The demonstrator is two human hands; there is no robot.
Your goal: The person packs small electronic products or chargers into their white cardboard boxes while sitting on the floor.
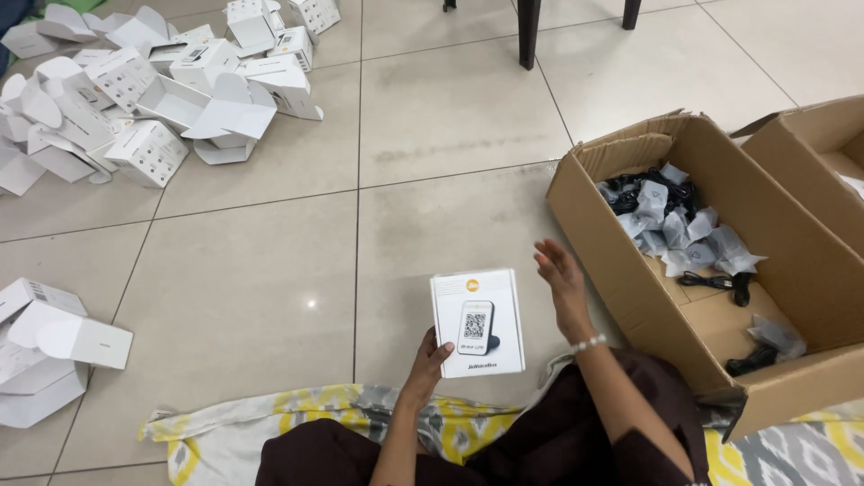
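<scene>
Pinched only at its lower corner by the left hand (430, 358), the small white printed cardboard box (478, 322) may tip and drop onto the tiled floor (270, 297), since the right hand (560, 270) hangs open and empty beside it.

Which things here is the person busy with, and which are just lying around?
Busy with:
- small white box, held in the left hand
- right hand, open in the air beside it, holding nothing

Lying around:
- pile of opened white boxes
- cardboard carton with bagged black cables
- second carton
- patterned cloth
</scene>
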